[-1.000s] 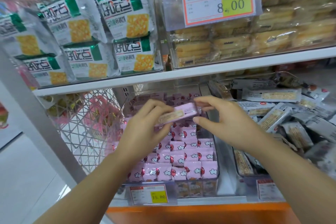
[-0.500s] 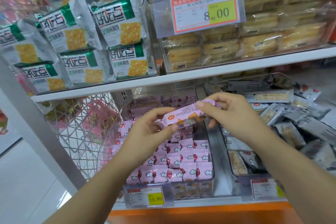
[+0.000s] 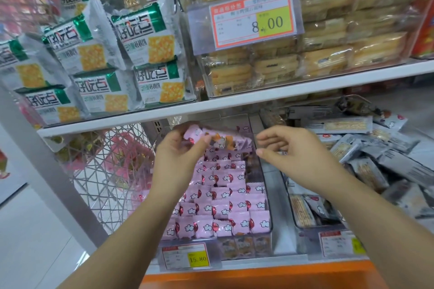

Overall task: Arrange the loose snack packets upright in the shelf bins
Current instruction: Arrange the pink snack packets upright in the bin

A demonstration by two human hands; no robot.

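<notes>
My left hand [image 3: 178,155] grips a pink snack packet [image 3: 220,139] by its left end and holds it level over the back of the clear bin [image 3: 270,232]. That bin is packed with rows of upright pink packets [image 3: 225,202]. My right hand [image 3: 288,148] hovers just right of the packet with thumb and fingers loosely spread, holding nothing. To the right, a second clear bin [image 3: 294,220] holds a loose jumble of grey packets [image 3: 366,159] lying at all angles.
A white shelf board [image 3: 234,103] hangs low over the bins. On it stand green-and-white cracker bags [image 3: 145,37] and a clear box of biscuits [image 3: 305,54]. A wire mesh panel [image 3: 103,166] stands left of the pink bin. Price tags [image 3: 187,258] line the orange shelf edge.
My right hand has let go of the pink packet and drawn back to the right. My left hand now holds it alone, a little further back over the bin.
</notes>
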